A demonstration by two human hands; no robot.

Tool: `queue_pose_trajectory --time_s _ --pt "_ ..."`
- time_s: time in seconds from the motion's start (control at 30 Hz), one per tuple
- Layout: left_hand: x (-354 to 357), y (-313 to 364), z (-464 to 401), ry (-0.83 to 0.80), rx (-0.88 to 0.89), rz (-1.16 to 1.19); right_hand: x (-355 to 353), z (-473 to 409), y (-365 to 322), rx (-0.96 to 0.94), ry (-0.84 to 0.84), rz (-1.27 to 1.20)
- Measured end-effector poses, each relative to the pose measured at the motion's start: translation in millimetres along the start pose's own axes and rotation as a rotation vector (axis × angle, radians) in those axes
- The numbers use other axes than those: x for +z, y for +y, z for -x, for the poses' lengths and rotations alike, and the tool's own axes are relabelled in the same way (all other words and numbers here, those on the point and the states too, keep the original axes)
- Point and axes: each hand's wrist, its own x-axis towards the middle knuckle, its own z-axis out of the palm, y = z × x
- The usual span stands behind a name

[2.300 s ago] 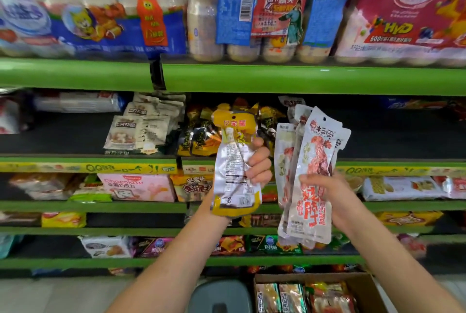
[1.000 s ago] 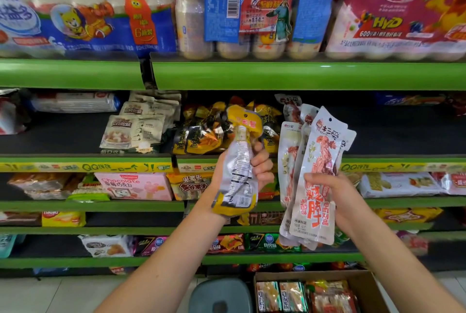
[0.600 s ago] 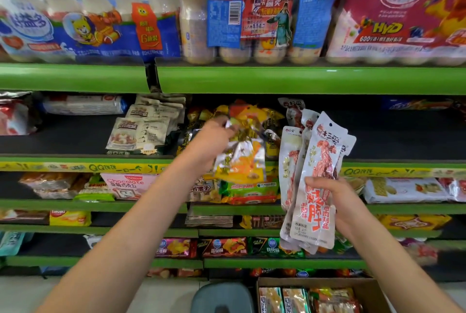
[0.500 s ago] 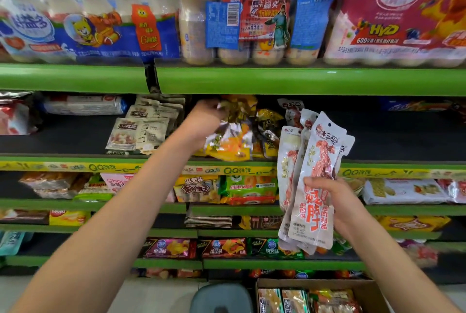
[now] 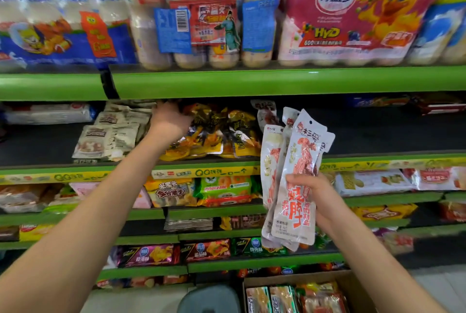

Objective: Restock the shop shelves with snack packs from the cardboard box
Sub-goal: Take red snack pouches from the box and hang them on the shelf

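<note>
My left hand [image 5: 168, 121] reaches deep into the second shelf [image 5: 227, 171], onto the pile of yellow snack packs [image 5: 214, 136]. Its fingertips are blurred and partly under the shelf above, so the grip does not show. My right hand [image 5: 318, 195] grips a fan of several long white-and-red snack packs [image 5: 300, 158], held upright in front of the shelves. The cardboard box [image 5: 351, 285] stands on the floor at the bottom right, with more packs inside.
Beige packs [image 5: 106, 136] lie left of the yellow pile. Bottled drink multipacks [image 5: 340, 17] fill the top shelf. The black second-shelf surface right of the yellow pile is bare. Lower shelves hold mixed snacks. A grey round stool top [image 5: 209, 297] sits beside the box.
My left hand has carried the yellow pack from in front of me up and back into the yellow pile on the second shelf. My right hand has kept its packs nearly still.
</note>
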Motion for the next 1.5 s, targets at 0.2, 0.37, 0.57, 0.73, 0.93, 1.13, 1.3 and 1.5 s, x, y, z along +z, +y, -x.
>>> queue_pose_trajectory --time_s 0.2,0.37,0.57,0.73,0.93,1.13,1.3,1.5 --pt "24 46 106 -0.353 0.233 0.5 -9 5 0 0.003 0.008 -0.033" --pt "81 61 152 -0.76 0.039 0.618 -13 11 4 -0.006 -0.056 -0.093" --pt "111 59 174 -0.983 -0.095 0.941 -24 18 8 -0.017 -0.054 -0.12" --pt "115 63 173 -0.965 -0.071 0.934 -29 24 11 -0.048 -0.025 -0.119" --pt "92 91 112 -0.53 0.185 0.599 -42 29 14 -0.034 0.09 -0.146" --pt "106 146 3 -0.324 0.281 -0.144 -55 37 7 -0.037 0.142 -0.222" --pt "140 144 -19 -0.4 0.3 -0.332 -66 48 -5 -0.042 0.15 -0.235" --pt "151 163 -13 -0.338 0.15 -0.117 -74 57 -13 -0.059 0.184 -0.24"
